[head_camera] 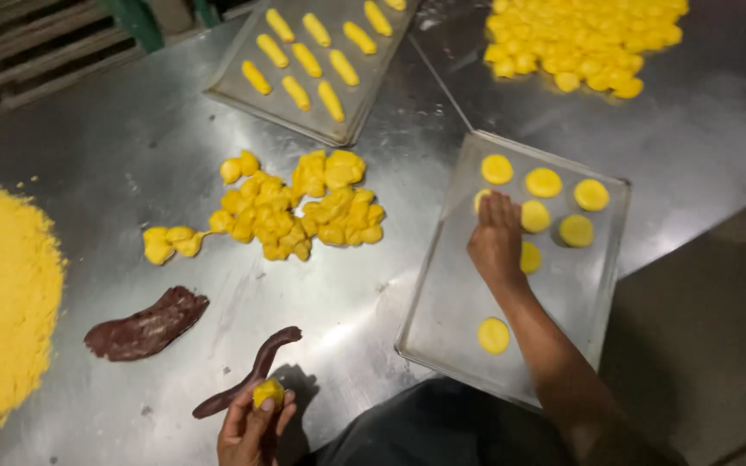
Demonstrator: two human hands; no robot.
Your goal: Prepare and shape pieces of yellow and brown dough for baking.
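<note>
My left hand (252, 427), at the bottom edge, holds a small yellow dough ball (268, 393) in its fingertips. Right beside it lies a thin dark brown filling strip (252, 371). My right hand (496, 242) reaches onto a metal tray (442, 319) and presses a yellow dough disc (480, 200) flat; the hand covers most of that disc. Several round yellow discs (544, 182) lie on the tray around the hand, and one disc (493, 335) sits alone nearer to me.
A heap of yellow dough pieces (295, 207) lies mid-table. A thicker brown filling slab (147, 328) and a mound of yellow crumbs (2, 311) are at left. A far tray (243, 97) holds oblong yellow pieces. Another dough pile (580, 39) sits top right.
</note>
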